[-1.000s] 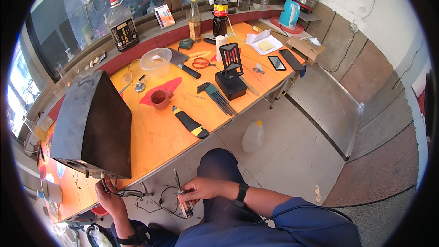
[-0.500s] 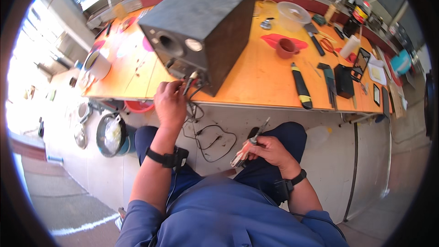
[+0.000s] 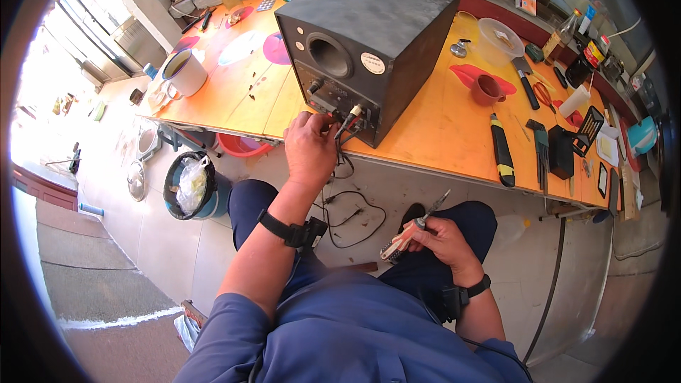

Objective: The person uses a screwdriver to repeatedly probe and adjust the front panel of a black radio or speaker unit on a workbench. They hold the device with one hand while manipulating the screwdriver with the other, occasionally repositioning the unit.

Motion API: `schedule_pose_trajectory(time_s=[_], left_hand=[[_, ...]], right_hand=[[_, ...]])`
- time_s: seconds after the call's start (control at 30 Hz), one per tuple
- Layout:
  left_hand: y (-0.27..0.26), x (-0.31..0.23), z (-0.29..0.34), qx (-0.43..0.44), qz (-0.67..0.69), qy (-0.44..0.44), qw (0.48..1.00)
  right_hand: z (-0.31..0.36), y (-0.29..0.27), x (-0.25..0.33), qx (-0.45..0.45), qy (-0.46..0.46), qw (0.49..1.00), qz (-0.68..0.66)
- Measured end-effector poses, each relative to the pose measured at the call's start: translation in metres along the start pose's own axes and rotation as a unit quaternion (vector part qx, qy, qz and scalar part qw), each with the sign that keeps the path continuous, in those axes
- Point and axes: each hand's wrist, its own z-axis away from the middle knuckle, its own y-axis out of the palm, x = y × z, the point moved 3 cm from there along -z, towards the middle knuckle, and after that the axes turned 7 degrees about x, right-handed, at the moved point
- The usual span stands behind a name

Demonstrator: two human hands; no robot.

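- The table (image 3: 440, 128) is topped in orange, patterned with red and pink.
- The speaker (image 3: 418, 74) is set at the front edge.
- A white pot (image 3: 191, 81) is placed toward the left end.
- A bowl (image 3: 489, 48) is stood near the back edge.
- Midway, right of the speaker, a cup (image 3: 484, 92) is seen.
- Hex keys (image 3: 541, 145) are laid by the front edge.
- Phones (image 3: 602, 180) are left near the front right corner.

On the loudspeaker box (image 3: 376, 39), a matt, blotched finish is seen; on the tabletop (image 3: 454, 138), a smooth sheen; on the screwdriver (image 3: 404, 238), a metal shaft.
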Motion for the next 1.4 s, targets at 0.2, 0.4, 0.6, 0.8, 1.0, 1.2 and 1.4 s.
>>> schedule_pose_trajectory(time_s=[0.2,0.4,0.6,0.8,1.0,1.2,1.4], left_hand=[[-0.0018,-0.0017,-0.0016,0.009,-0.017,0.016,1.000],[-0.0033,-0.0018,-0.0016,0.006,-0.044,0.065,0.997],[-0.0032,-0.0032,-0.0019,0.003,-0.059,0.083,0.995],[-0.0028,-0.0033,-0.0018,0.006,-0.064,0.091,0.994],[-0.0016,-0.0023,-0.0028,0.009,-0.071,0.094,0.993],[-0.0012,-0.0018,-0.0032,0.011,-0.071,0.099,0.993],[-0.0010,-0.0012,-0.0036,0.017,-0.072,0.099,0.992]], right_hand=[[-0.0006,0.0015,0.0014,0.006,-0.005,1.000,-0.005],[0.0000,0.0012,0.0006,0.005,-0.004,1.000,0.003],[0.0015,0.0011,0.0014,0.002,-0.005,1.000,-0.004],[0.0017,0.0017,0.0024,0.010,-0.009,1.000,-0.003],[0.0012,0.0008,0.0022,0.015,-0.013,1.000,0.002],[0.0011,-0.0003,0.0009,0.017,-0.005,1.000,0.001],[0.0007,-0.0003,0.0001,0.017,-0.005,1.000,0.006]])
